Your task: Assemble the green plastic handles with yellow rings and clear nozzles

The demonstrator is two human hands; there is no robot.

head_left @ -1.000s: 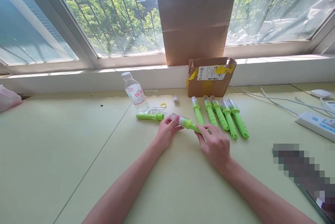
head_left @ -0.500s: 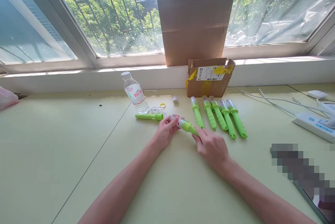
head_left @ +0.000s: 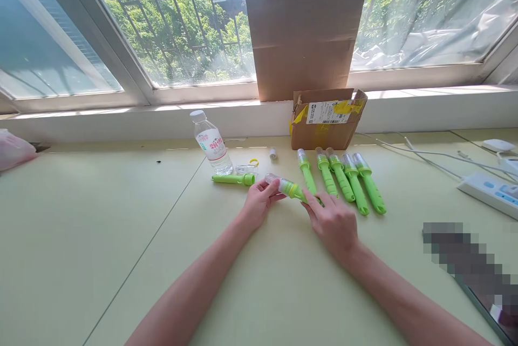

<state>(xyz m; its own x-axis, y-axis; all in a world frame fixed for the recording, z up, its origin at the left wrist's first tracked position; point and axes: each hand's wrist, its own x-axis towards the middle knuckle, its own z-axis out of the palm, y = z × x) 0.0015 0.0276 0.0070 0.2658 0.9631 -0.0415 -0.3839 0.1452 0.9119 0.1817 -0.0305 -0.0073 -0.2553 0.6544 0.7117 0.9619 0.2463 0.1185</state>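
While both hands meet in the middle of the pale green counter, they share one green brush with a clear cap on its end. The left hand pinches the clear cap end between thumb and fingers. The right hand has its fingers curled round the green handle, so most of the handle is hidden. The brush lies tilted, cap end up and to the left, just above the counter (I cannot tell if it touches).

Just to the right lie five more green brushes side by side, caps pointing at the window. Behind them stands a small cardboard box with yellow tape. To the left lies a bare green handle, and near it a clear cap and a water bottle standing up. A small white cap sits alone. Far right is a white power strip with cables.
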